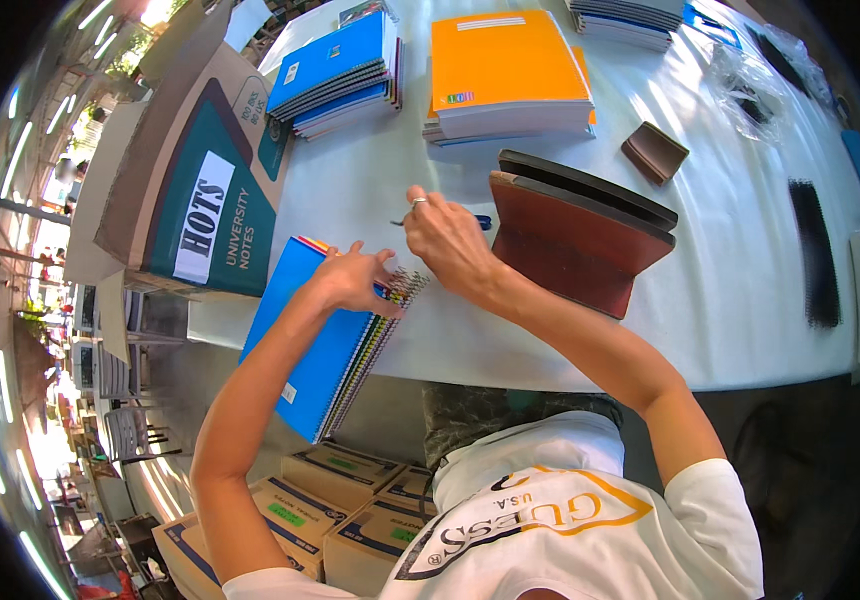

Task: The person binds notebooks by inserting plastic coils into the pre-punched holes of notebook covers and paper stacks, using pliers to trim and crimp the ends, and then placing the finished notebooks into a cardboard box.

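Several cardboard boxes (315, 520) sit low down here, nearest the person's body, below the edge of the white-covered desk (740, 310). Up a little, and there's the main piece: a slanting stack of spiral notebooks (325, 365), bright blue cover on top, its lower corner jutting out past the desk's near edge! The left hand (352, 280) has it, grasping the upper end, thumb down on the spiral-bound side, fingers spread over the top. Just beside it, the right hand (447, 240), ring on one finger, sits above the desk with fingers curled in; whether anything is pinched there, I cannot tell. Close behind that hand lies a dark blue item (484, 222), partly covered from view. To the right, a reddish-brown folder-like stand (580, 235) props itself up, dark along its upper edges. Over on the left, a big open carton (252, 165) with teal panels, flaps raised. Further out now, a pile of blue spiral notebooks (335, 65) beside the carton, then orange-covered books (510, 65), stacked thick, and a small brown block-like object (655, 152) to their right. Farther still, clear plastic wrapping (750, 95) lies crumpled, and one more notebook pile (630, 25) stands at the far side.
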Demonstrator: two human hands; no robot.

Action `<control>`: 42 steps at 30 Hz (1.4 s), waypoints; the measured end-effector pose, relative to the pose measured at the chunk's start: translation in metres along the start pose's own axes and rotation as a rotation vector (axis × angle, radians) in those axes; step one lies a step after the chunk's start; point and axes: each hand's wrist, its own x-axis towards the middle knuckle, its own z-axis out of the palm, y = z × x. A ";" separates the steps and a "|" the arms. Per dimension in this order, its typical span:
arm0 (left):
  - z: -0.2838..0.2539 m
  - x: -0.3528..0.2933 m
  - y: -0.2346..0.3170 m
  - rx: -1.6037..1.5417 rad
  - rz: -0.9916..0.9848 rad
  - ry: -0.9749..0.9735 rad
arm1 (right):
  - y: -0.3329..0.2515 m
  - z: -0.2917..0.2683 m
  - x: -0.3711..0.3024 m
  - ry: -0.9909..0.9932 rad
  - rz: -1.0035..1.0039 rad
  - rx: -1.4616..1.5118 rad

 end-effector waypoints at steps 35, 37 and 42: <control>0.001 0.003 0.022 -0.900 0.165 0.147 | -0.086 0.027 -0.080 -0.660 0.918 2.377; 0.001 0.003 0.022 -0.880 0.163 0.151 | -0.081 0.026 -0.077 -0.695 0.894 2.378; 0.007 0.007 0.017 -0.848 0.197 0.192 | -0.076 0.013 -0.076 -0.742 0.868 2.389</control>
